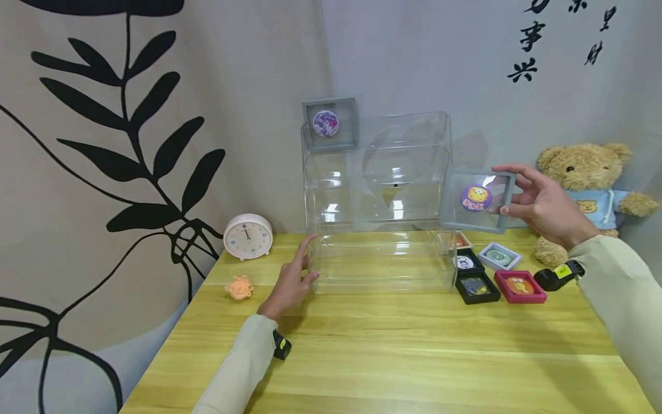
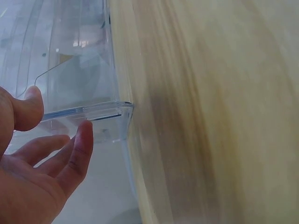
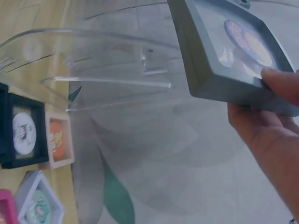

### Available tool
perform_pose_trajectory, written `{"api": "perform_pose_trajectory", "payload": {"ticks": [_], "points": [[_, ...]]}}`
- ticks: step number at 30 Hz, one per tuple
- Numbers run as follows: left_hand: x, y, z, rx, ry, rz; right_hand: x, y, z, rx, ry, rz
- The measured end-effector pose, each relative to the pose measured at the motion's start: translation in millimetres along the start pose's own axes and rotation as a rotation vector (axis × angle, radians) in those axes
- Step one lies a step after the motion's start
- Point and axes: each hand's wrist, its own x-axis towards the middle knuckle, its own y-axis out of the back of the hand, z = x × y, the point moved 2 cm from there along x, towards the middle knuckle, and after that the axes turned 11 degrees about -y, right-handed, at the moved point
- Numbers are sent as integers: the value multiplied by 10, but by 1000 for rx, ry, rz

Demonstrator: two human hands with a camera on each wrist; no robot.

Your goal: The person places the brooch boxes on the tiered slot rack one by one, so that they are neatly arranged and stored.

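My right hand (image 1: 543,204) grips a grey display frame (image 1: 450,201) by its right side, thumb on the front and fingers behind. Inside that frame is a purple round badge (image 1: 476,198) with a yellow figure. It is held up, overlapping the right side of a clear tiered acrylic rack (image 1: 377,225) in the head view. At the rack's left side my left hand (image 1: 291,286) has thumb and fingers about the lower side edge (image 2: 84,111). A second grey frame (image 1: 347,142) with a purple-and-white badge (image 1: 326,123) stands on the rack's top tier at the left.
Right of the rack lie two black frames (image 1: 478,293), a magenta frame (image 1: 539,296), a lavender frame (image 1: 509,263) and a pale pink frame (image 3: 67,140). A teddy bear (image 1: 584,167) sits behind them. A white clock (image 1: 248,237) and an orange fuzzy ball (image 1: 240,287) are at the left.
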Motion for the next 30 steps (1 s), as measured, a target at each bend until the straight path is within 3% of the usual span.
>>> {"api": "perform_pose_trajectory", "payload": {"ticks": [2, 7, 15, 23, 30], "points": [[-6, 0, -5, 4, -2, 1, 57, -26, -63, -66, -6, 28], [-7, -1, -20, 9, -2, 5, 196, -88, -209, -78, 12, 55], [9, -5, -33, -9, -11, 7, 410, -196, -455, 136, 53, 68], [2, -3, -39, -3, -14, 4, 746, -244, -815, -75, 26, 147], [6, 7, -25, -7, -11, 4, 994, -300, -1096, -148, 19, 224]]}}
